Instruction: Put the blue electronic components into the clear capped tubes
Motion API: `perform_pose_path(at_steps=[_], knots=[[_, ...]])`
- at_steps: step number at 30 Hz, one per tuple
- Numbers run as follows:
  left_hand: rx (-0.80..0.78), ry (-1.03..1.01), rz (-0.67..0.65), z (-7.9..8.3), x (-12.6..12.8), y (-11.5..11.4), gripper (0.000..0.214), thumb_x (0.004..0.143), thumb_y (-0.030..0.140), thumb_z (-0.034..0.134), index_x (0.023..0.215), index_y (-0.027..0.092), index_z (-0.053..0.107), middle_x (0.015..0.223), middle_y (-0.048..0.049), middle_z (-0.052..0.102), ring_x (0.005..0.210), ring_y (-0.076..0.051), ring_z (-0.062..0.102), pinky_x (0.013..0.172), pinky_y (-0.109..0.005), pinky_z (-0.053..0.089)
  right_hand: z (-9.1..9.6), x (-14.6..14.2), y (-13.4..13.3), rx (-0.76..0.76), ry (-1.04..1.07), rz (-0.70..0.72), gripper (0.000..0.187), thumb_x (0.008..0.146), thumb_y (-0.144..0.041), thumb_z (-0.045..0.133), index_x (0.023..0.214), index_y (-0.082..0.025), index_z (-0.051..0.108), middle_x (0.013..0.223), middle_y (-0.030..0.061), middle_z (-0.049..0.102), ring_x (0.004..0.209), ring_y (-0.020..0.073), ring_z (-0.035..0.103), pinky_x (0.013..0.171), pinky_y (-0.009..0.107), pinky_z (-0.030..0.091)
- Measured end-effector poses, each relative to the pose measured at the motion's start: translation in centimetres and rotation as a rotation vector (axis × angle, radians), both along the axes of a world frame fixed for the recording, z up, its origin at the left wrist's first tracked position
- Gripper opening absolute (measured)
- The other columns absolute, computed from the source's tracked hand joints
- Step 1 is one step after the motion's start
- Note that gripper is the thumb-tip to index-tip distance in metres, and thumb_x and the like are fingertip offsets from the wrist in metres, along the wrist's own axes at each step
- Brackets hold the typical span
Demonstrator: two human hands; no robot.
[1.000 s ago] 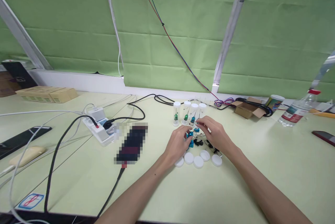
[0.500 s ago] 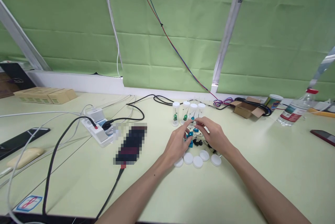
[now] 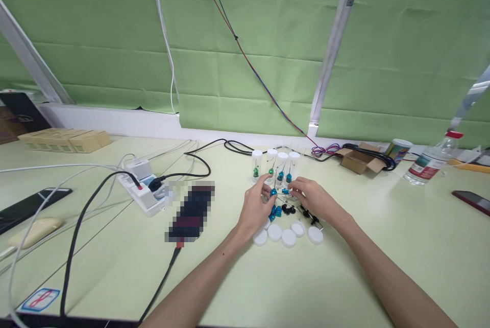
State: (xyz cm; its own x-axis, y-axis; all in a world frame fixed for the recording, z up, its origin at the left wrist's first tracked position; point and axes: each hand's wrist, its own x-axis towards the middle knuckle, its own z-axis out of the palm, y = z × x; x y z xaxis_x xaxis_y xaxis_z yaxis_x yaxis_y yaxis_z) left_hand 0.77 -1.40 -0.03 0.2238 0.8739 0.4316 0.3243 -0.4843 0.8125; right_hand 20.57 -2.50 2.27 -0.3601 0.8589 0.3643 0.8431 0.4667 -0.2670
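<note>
At table centre, before the person: left hand [image 3: 257, 206], thumb and forefinger pinched on a small blue piece [image 3: 273, 192]. Right hand [image 3: 313, 198] just beside it, fingertips drawn in; whether they grip anything cannot be told at this size. Beneath the hands: loose blue pieces [image 3: 275, 212], black pieces [image 3: 289, 209]. Nearer: five white lids [image 3: 288, 237], unattached. Beyond: four capped tubes [image 3: 282, 166], each holding a coloured piece. Seemingly four units finished, several outstanding. Further left: power strip [image 3: 142, 191].
</note>
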Motion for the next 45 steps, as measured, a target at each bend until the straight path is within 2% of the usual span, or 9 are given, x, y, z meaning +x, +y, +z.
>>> perform_pose_path(at_steps=[4,8,14,20,36,45], knots=[[-0.069,-0.086,-0.003,-0.13,0.04,0.21,0.047,0.077,0.025,0.061,0.122,0.024,0.051,0.085,-0.0017,0.058,0.073,-0.014,0.059,0.063,-0.023,0.051,-0.68,0.31,0.28,-0.102,-0.069,-0.018,0.017,0.089,-0.013,0.048,0.090,-0.019,0.064,0.086,0.0061,0.061,0.077,0.0173,0.059,0.065,0.024,0.039],[-0.146,-0.174,-0.027,0.05,0.11,0.24,0.049,0.075,0.025,0.065,0.121,0.022,0.050,0.083,-0.0015,0.057,0.070,-0.014,0.061,0.060,-0.024,0.054,-0.82,0.31,0.28,-0.136,-0.091,-0.044,0.018,0.087,-0.011,0.048,0.081,-0.018,0.063,0.082,0.0051,0.059,0.072,0.0158,0.056,0.061,0.023,0.035],[-0.213,-0.259,-0.050,0.33,0.18,0.19,0.050,0.073,0.025,0.068,0.119,0.021,0.050,0.080,-0.0003,0.056,0.066,-0.013,0.061,0.058,-0.026,0.057,-0.66,0.23,0.30,-0.164,-0.079,-0.021,0.017,0.085,-0.011,0.049,0.080,-0.018,0.064,0.082,0.0049,0.059,0.071,0.0150,0.054,0.061,0.023,0.035],[-0.216,-0.291,-0.042,0.56,0.20,0.08,0.049,0.073,0.027,0.068,0.118,0.021,0.050,0.079,-0.0006,0.056,0.068,-0.014,0.062,0.057,-0.027,0.057,-0.09,0.33,0.07,-0.209,-0.033,0.062,0.018,0.085,-0.015,0.050,0.078,-0.018,0.066,0.082,0.0053,0.060,0.072,0.0159,0.054,0.064,0.024,0.037],[-0.212,-0.280,-0.010,0.32,0.13,0.35,0.048,0.075,0.031,0.066,0.118,0.021,0.048,0.082,-0.0020,0.057,0.067,-0.015,0.062,0.057,-0.028,0.057,-0.12,0.20,-0.08,-0.274,-0.117,0.019,0.021,0.078,-0.003,0.050,0.077,-0.018,0.065,0.086,0.0052,0.057,0.074,0.0150,0.054,0.064,0.023,0.038],[-0.196,-0.290,-0.004,-0.07,0.15,0.42,0.047,0.074,0.030,0.067,0.117,0.022,0.049,0.081,-0.0014,0.058,0.071,-0.015,0.064,0.062,-0.028,0.057,-0.58,0.19,-0.06,-0.224,-0.131,0.034,0.020,0.079,-0.001,0.049,0.075,-0.017,0.062,0.083,0.0049,0.055,0.076,0.0161,0.054,0.065,0.024,0.038]])
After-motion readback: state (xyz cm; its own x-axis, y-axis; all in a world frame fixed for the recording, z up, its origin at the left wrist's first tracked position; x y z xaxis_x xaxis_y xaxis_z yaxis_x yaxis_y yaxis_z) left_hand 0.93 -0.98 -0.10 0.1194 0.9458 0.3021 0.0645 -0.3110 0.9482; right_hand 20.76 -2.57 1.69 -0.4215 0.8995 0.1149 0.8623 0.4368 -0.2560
